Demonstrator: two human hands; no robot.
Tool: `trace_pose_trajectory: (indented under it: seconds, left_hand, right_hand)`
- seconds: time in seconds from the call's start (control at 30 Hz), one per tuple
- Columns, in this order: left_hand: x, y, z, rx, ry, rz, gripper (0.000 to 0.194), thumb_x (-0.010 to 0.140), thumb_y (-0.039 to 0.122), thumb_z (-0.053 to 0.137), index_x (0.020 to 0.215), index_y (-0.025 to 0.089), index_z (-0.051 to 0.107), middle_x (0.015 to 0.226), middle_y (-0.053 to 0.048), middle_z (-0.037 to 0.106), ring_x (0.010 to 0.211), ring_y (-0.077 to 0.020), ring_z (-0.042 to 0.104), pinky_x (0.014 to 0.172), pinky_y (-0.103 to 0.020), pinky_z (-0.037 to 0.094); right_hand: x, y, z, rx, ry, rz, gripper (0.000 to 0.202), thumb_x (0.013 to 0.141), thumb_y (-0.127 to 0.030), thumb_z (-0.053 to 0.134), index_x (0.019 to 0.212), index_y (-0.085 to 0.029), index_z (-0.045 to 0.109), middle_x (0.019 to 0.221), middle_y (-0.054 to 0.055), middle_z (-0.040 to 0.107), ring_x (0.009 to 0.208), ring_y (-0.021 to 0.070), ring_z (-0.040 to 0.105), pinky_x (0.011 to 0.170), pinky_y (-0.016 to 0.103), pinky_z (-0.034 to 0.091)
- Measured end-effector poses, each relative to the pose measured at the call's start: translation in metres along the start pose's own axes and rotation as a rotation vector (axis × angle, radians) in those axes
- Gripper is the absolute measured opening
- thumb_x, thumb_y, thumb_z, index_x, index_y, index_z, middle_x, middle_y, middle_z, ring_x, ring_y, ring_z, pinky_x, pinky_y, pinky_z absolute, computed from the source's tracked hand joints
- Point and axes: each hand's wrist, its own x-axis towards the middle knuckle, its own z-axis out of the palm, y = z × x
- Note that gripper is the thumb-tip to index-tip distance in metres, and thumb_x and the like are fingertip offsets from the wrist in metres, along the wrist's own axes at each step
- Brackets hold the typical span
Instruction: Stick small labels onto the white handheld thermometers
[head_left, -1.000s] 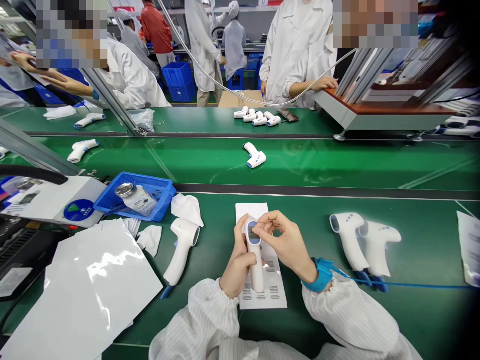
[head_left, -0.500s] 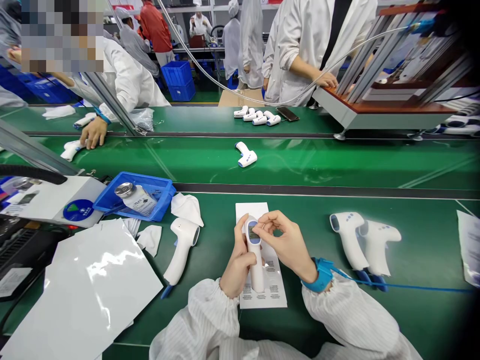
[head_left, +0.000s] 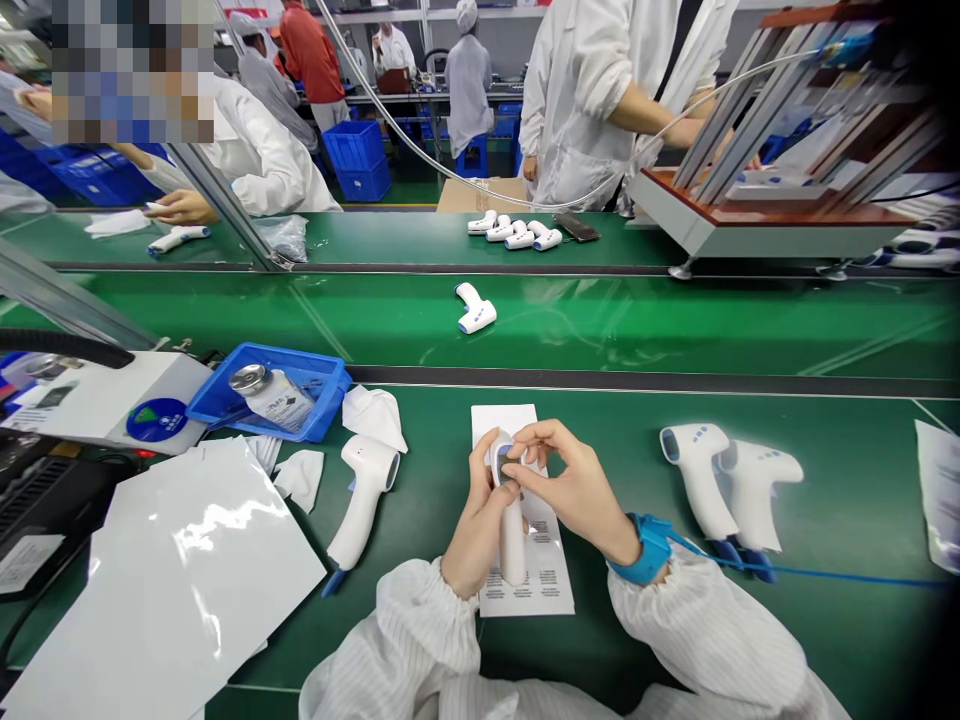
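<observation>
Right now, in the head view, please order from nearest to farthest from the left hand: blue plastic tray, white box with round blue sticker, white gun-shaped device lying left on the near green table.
1. White gun-shaped device, left of the left hand.
2. Blue plastic tray, farther left and forward.
3. White box, farthest left, beside the tray.

White and blue on two greens, as we see it.
We find the held device [head_left: 513, 555] white, with a dark grey screen; the sheet [head_left: 547, 597] under it white with rows of dark print; our sleeves [head_left: 720, 620] white with fine stripes, our wrist strap [head_left: 648, 550] bright blue; the table [head_left: 431, 530] deep green, the belt [head_left: 637, 330] a brighter green; the tray [head_left: 328, 408] blue, its bottle [head_left: 281, 403] white with dark lettering and a silver cap; the round sticker [head_left: 154, 425] blue with a green patch; the far crates [head_left: 364, 150] blue, one jacket [head_left: 311, 55] orange-red.
</observation>
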Motion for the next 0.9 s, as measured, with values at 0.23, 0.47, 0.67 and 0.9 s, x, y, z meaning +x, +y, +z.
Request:
trace_pose_trajectory:
  seconds: [0.23, 0.47, 0.67, 0.9]
  left_hand:
    - [-0.001, -0.001, 0.0, 0.037, -0.004, 0.013, 0.064, 0.086, 0.031, 0.053, 0.144, 0.038, 0.025, 0.127, -0.006, 0.052, 0.082, -0.0192, 0.061, 0.072, -0.034, 0.05]
    - [-0.001, -0.002, 0.003, 0.062, 0.041, 0.092, 0.06, 0.088, 0.03, 0.054, 0.142, 0.034, 0.029, 0.135, -0.007, 0.046, 0.099, -0.0223, 0.058, 0.079, -0.033, 0.05]
    - [-0.003, -0.004, 0.004, 0.081, 0.061, 0.122, 0.06, 0.089, 0.034, 0.055, 0.143, 0.034, 0.029, 0.135, -0.008, 0.047, 0.111, -0.0263, 0.054, 0.083, -0.035, 0.051]
    - [-0.005, -0.007, 0.007, 0.228, 0.094, 0.263, 0.052, 0.095, 0.033, 0.046, 0.143, 0.034, 0.026, 0.157, -0.001, 0.017, 0.145, -0.0226, 0.016, 0.116, -0.039, 0.021]
  right_hand:
    - [0.007, -0.002, -0.003, 0.155, -0.02, 0.05, 0.016, 0.077, -0.024, 0.069, 0.087, -0.022, 0.058, 0.078, 0.0, 0.066, 0.07, 0.015, 0.057, 0.068, 0.031, 0.048]
    - [0.0, -0.002, 0.004, 0.056, 0.083, 0.005, 0.01, 0.079, -0.019, 0.068, 0.081, -0.024, 0.059, 0.079, -0.001, 0.063, 0.073, 0.0158, 0.052, 0.071, 0.031, 0.044]
    - [-0.005, -0.005, 0.008, 0.002, 0.162, -0.065, 0.011, 0.08, -0.017, 0.066, 0.077, -0.025, 0.06, 0.078, 0.0, 0.061, 0.076, 0.0169, 0.051, 0.071, 0.032, 0.043]
    - [-0.008, -0.007, 0.011, 0.055, 0.192, -0.038, 0.01, 0.081, -0.016, 0.065, 0.079, -0.024, 0.06, 0.079, 0.0, 0.064, 0.076, 0.0165, 0.054, 0.072, 0.032, 0.044]
